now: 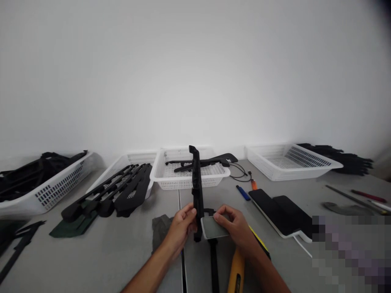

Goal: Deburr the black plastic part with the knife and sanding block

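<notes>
My left hand [185,221] is closed around the lower part of a long black plastic part [196,179], which stands nearly upright in front of me. My right hand [233,224] pinches a flat grey pad with a pale rim [214,228], its left edge against or very close to the black part. Whether the two touch is unclear. Under my hands lies another black piece [214,264], partly hidden. A yellow-handled tool [236,270] is below my right wrist, and a crumpled grey cloth [160,230] lies behind my left hand.
White baskets [191,181] line the wall, several holding black parts. Further black parts [132,193] lean out of the left-centre basket. At right are a blue object [242,192], dark flat devices [275,209] with a white cable, and thin tools [351,195]. A seam splits the table.
</notes>
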